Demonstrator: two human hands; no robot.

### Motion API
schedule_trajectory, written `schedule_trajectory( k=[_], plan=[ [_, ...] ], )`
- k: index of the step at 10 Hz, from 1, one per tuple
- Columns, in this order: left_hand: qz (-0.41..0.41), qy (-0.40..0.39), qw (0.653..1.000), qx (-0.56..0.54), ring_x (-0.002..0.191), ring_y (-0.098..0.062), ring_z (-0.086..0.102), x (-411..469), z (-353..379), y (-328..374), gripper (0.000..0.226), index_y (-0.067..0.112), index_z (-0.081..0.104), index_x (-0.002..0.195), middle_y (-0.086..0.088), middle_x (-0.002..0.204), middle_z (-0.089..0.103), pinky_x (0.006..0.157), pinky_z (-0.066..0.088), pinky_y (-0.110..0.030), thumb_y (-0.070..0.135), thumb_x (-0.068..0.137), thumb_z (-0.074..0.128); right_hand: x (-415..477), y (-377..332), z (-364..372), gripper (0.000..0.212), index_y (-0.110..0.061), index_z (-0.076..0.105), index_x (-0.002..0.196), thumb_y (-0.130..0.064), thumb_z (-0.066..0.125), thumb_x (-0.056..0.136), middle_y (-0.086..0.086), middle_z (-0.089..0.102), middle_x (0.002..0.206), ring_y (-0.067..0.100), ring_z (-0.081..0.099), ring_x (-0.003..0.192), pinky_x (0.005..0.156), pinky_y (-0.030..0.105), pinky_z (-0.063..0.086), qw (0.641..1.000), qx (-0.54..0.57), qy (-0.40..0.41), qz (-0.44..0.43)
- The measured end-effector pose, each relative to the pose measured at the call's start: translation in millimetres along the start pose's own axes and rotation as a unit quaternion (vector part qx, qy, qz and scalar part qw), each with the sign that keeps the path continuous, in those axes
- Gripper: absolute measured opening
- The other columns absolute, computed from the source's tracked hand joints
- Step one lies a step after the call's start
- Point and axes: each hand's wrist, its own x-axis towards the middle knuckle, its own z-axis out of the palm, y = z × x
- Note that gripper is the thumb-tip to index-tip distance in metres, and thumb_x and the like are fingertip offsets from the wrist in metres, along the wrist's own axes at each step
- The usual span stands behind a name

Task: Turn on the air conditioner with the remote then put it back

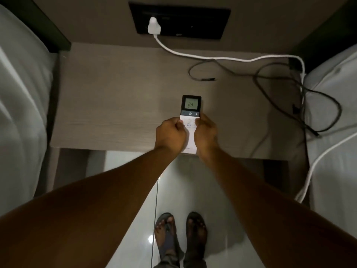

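My left hand and right hand both clasp the remote's white lower half, thumbs on its keys, over the table's near edge. The screen at 12 o'clock reads 24, so I judge the unit is being switched on or already is. Next: set the slim, hard plastic slab flat on the matte woodgrain, clear of the cables at 2 o'clock.

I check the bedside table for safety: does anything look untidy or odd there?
Yes. A dark loose cable lies in a loop on the grey wooden table, its plug end connected to nothing. More dark cables tangle at the right edge.
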Motion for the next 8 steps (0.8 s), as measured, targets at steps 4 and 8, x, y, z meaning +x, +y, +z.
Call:
schedule_trajectory(
  k=[4, 8],
  plan=[
    [-0.077, 0.028, 0.997, 0.000, 0.097, -0.026, 0.063, 25, 22, -13, 0.018, 0.014, 0.073, 0.100, -0.008, 0.109, 0.070, 0.062, 0.037, -0.008, 0.018, 0.091, 0.058, 32, 7, -1, 0.030, -0.019, 0.083, 0.103, -0.007, 0.058, 0.091, 0.009, 0.082, 0.104, 0.030, 0.076, 0.089, 0.083, 0.036, 0.062, 0.983, -0.152, 0.105, -0.012],
    [-0.051, 0.004, 0.998, -0.044, 0.089, -0.032, 0.065, 25, 7, -13, 0.019, 0.013, 0.070, 0.093, -0.013, 0.094, 0.071, 0.078, 0.050, -0.036, 0.022, 0.092, 0.054, 30, 2, -12, 0.027, -0.017, 0.070, 0.076, -0.014, 0.055, 0.099, 0.013, 0.074, 0.094, 0.030, 0.066, 0.083, 0.058, 0.016, 0.042, 0.950, -0.285, 0.086, -0.091]
  ],
)
